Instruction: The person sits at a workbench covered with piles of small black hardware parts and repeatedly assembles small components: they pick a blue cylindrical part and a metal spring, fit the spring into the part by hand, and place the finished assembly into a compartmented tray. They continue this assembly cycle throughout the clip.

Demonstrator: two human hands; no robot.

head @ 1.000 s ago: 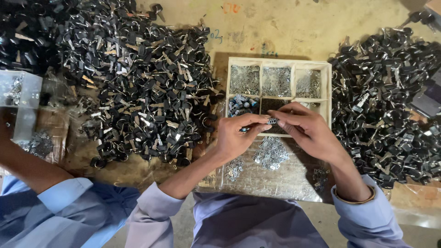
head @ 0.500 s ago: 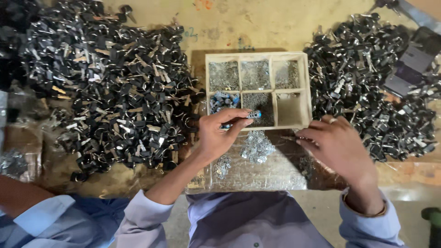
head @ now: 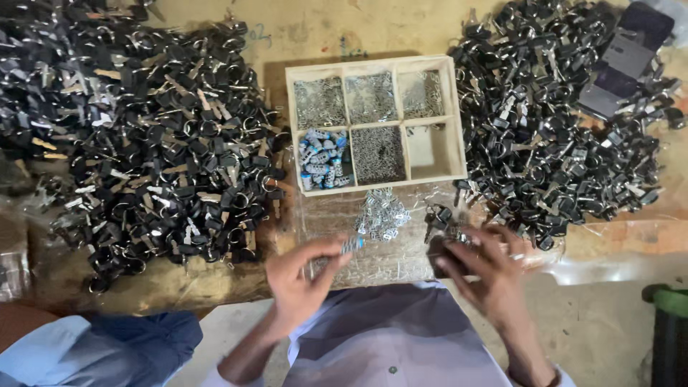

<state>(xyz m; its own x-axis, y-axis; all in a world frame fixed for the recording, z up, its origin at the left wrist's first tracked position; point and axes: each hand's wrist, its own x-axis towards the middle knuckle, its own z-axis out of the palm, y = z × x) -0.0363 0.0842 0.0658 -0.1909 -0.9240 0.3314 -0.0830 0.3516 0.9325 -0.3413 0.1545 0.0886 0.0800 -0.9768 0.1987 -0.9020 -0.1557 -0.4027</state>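
Note:
My left hand (head: 301,276) pinches a small silver and blue cylinder part (head: 351,246) between thumb and fingertips, near my lap. My right hand (head: 484,272) grips a dark black key piece (head: 438,252) just to the right, close to the front edge of the work surface. Above both hands stands a pale wooden divided tray (head: 455,122); one compartment holds more silver and blue cylinders (head: 322,159), others hold fine metal bits. A small heap of silver parts (head: 382,213) lies below the tray.
Big heaps of black keys cover the left (head: 143,136) and the right (head: 566,122). A dark flat device (head: 622,61) rests on the right heap. Another person's blue sleeve (head: 93,351) is at lower left. A green-rimmed container (head: 666,330) stands at lower right.
Both hands drew back from the tray toward my body. The left hand carried a silver and blue cylinder away from its compartment; the right hand now grips a black key piece.

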